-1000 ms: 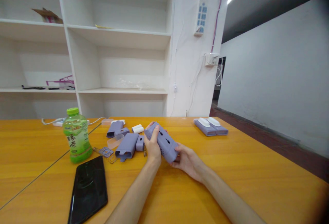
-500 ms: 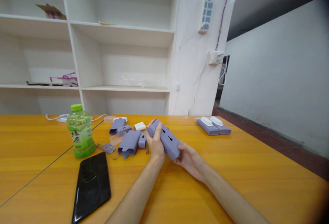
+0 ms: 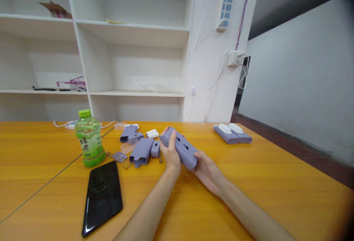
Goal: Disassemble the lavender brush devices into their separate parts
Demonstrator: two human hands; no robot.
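Note:
Between my two hands a purple plastic casing (image 3: 184, 150) with dark slots and small holes is held tilted above the table. My left hand (image 3: 170, 152) wraps round its upper left end, thumb across the top. At the lower right end my right hand (image 3: 206, 169) grips it, with some fingers hidden beneath. Just left of my left hand lie an open purple shell (image 3: 141, 152) and a smaller purple piece (image 3: 155, 149). Behind them are white cylinders (image 3: 152, 133), a clear plastic cover (image 3: 129, 146) and another purple shell (image 3: 128, 132). Thin purple frames (image 3: 120, 157) lie near the bottle.
A green drink bottle (image 3: 90, 139) stands at the left, behind a black tablet (image 3: 102, 196) lying flat. Two purple casings with white oval parts (image 3: 232, 134) rest at the back right of the orange table (image 3: 276, 182). White shelves (image 3: 143, 67) rise behind.
The camera view has shifted slightly, so everything on the table appears a little further right. Both hands keep hold of the purple casing, with little change in its tilt.

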